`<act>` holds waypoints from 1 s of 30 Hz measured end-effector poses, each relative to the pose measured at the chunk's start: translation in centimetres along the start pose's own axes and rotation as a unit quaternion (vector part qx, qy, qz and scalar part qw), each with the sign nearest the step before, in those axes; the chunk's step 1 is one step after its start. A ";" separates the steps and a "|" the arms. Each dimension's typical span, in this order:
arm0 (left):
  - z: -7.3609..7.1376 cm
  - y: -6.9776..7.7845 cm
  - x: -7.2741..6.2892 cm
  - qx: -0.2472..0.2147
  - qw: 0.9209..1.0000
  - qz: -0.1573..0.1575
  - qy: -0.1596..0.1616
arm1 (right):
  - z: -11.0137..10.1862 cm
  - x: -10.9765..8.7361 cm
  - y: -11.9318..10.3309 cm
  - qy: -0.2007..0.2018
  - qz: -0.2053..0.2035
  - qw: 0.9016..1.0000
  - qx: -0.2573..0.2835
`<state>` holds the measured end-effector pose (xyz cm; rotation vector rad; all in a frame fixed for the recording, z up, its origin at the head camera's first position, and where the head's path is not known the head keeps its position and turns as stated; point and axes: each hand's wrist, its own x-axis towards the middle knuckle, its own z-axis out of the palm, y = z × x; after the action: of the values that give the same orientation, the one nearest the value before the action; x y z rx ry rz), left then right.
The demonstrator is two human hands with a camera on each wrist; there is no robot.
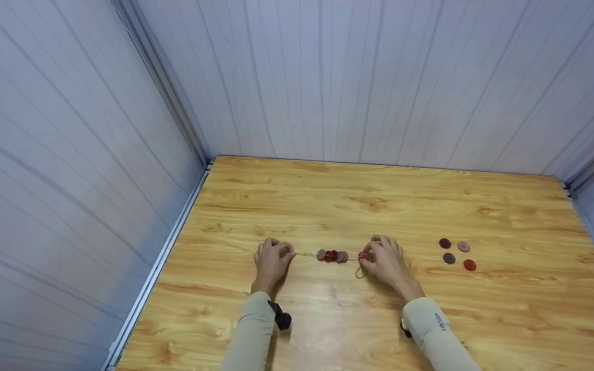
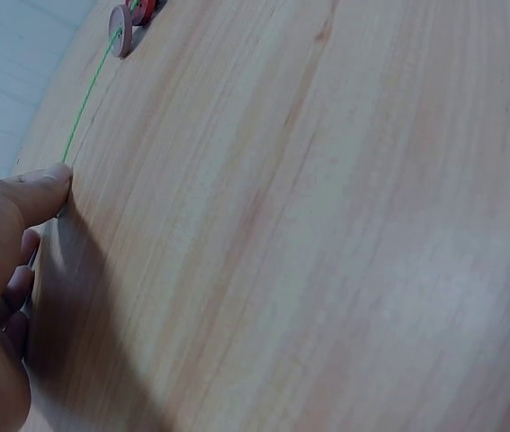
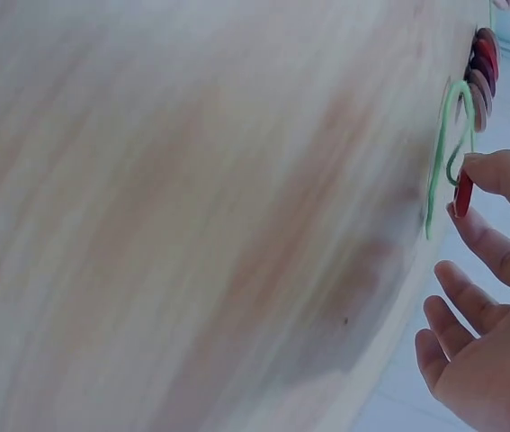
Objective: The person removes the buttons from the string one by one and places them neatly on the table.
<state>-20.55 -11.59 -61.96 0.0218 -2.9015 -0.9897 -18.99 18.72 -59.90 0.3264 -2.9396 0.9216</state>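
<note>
A green string runs between my hands, threaded through several round buttons in pinkish, red and dark red that stand bunched in a row. My left hand pinches the string's left part between thumb and fingertip. At the other side my right hand pinches a red button between thumb and index finger, its other fingers spread. The string passes at this button, and its loose tail curls beside it on the table. Whether the string goes through the red button is hidden by the fingers.
To the right of my right hand lie loose buttons: a dark red one, a pink one, a grey one and a red one. The wooden table meets pale panel walls at the back and sides.
</note>
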 end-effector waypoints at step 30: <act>0.0 0.1 0.1 -0.001 1.000 -0.007 -0.010 | -3.8 -2.3 4.5 0.031 0.030 0.999 -0.026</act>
<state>-20.63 -11.54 -61.88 0.0318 -2.9220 -0.9992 -17.79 24.92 -59.59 0.2044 -2.9257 0.8449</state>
